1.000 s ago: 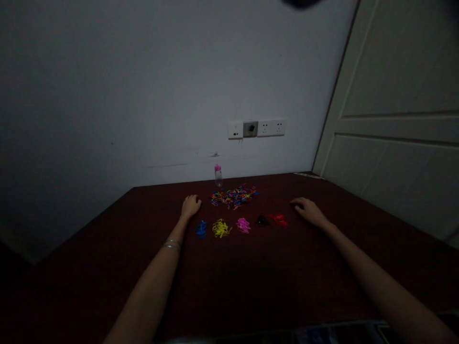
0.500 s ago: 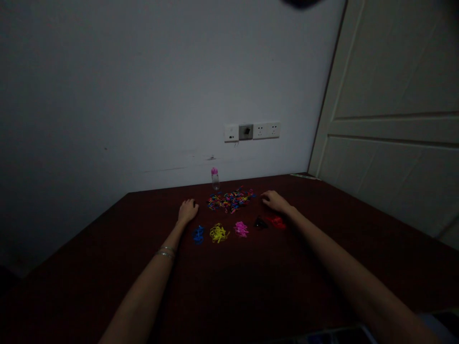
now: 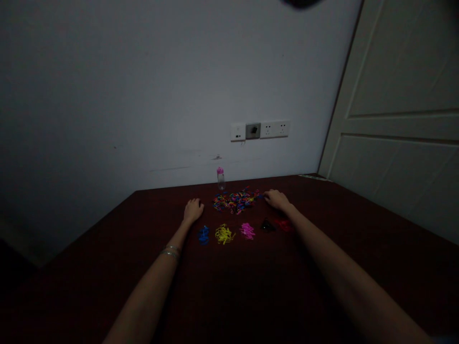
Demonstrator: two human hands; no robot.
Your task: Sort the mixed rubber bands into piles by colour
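Head-worn view, facing forward and down

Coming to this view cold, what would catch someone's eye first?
Probably the mixed multicolored pile between the two hands, bright against the dark tabletop. Nearer the camera, a row of single-color piles runs left to right: blue, yellow, pink, black and red. Behind the mixed pile, a clear bottle with a pink top stands near the wall.

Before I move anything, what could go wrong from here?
The right forearm passes close by the red pile, so it could brush pieces astray. The black pile might be overlooked against the dark table. The clear bottle stands behind the mixed pile; a reach there may tip it.
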